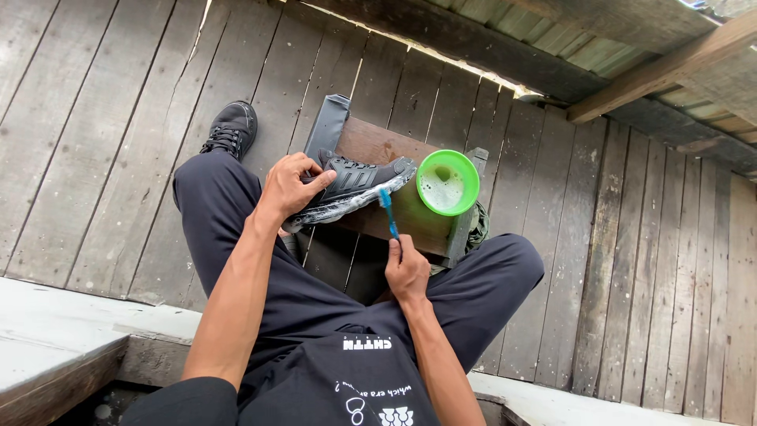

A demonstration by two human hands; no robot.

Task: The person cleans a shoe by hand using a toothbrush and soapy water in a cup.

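Head view. Left hand: fingers curled round the heel of a black sneaker, gripping it, sole edge foamy, toe pointing to 3 o'clock. Right hand: closed on the handle of a blue toothbrush, bristle end touching the sneaker's sole at 12 o'clock from that hand. Sneaker lies on a small wooden desk. Green bowl of sudsy water at 3 o'clock of the sneaker, just beside the toe. Second black sneaker, worn, on the plank floor at 10 o'clock.
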